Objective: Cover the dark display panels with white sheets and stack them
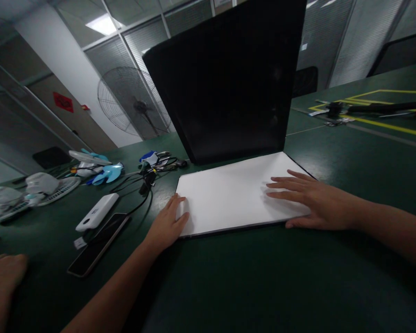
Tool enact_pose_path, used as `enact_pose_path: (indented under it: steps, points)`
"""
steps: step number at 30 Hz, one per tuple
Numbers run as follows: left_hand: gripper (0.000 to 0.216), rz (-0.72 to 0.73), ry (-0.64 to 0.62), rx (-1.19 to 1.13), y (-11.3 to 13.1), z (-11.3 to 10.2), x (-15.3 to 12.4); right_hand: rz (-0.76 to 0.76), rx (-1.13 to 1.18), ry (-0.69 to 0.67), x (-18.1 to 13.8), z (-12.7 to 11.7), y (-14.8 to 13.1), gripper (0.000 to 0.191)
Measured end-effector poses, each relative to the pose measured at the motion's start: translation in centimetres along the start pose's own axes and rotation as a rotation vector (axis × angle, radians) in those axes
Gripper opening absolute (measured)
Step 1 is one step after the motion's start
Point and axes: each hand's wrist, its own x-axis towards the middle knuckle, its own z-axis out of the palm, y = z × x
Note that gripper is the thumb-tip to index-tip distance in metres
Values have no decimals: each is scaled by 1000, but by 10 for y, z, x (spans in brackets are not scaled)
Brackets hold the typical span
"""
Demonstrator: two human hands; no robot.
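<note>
A flat rectangular board with a white top (229, 199) and thin dark edges lies on the green table. Behind its far edge rises a tall black panel (235, 88), leaning slightly; whether the two are joined I cannot tell. My left hand (168, 224) rests at the board's left edge, thumb apart from the fingers, fingertips on the white surface. Over the right part spreads my right hand (308, 198), its fingers stretched out flat and pointing left. Neither hand grips anything that I can see.
Left of my arm lie a dark phone (99, 245), a white power bank (97, 212) and tangled black cables (147, 178). Another person's hand (7, 273) is at the far left. Small fans with blue blades (109, 173) lie beyond. Yellow tape (388, 126) and black equipment (377, 108) are at right.
</note>
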Motion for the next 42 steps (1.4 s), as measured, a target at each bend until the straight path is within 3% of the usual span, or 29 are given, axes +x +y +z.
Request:
enact_pose_path:
  steps: [9, 12, 15, 20, 23, 27, 32, 38, 42]
  points:
    - [63, 1, -38, 50, 3, -2, -1, -400, -344, 294, 3, -9, -22, 35]
    - [57, 34, 33, 106, 9, -8, -2, -513, -403, 346, 4, -12, -30, 24]
    - [48, 171, 125, 174, 21, -18, -7, -583, -431, 398, 4, -16, -36, 21]
    - [50, 564, 123, 221, 42, -27, -20, -597, -434, 440, 1, -18, -38, 25]
    - [54, 706, 154, 224, 49, -25, -23, -574, -423, 441, -3, -17, -35, 30]
    - [38, 771, 285, 225, 52, -23, -24, -538, -404, 459, -6, -16, -31, 39]
    - [33, 822, 318, 225, 50, -23, -26, -470, -414, 492, -7, -19, -32, 46]
    - [15, 852, 416, 229, 43, -22, -27, -461, -444, 492, -1, -16, -33, 41]
    - [11, 905, 447, 260, 49, -21, -28, -384, -453, 444, 15, -6, -50, 37]
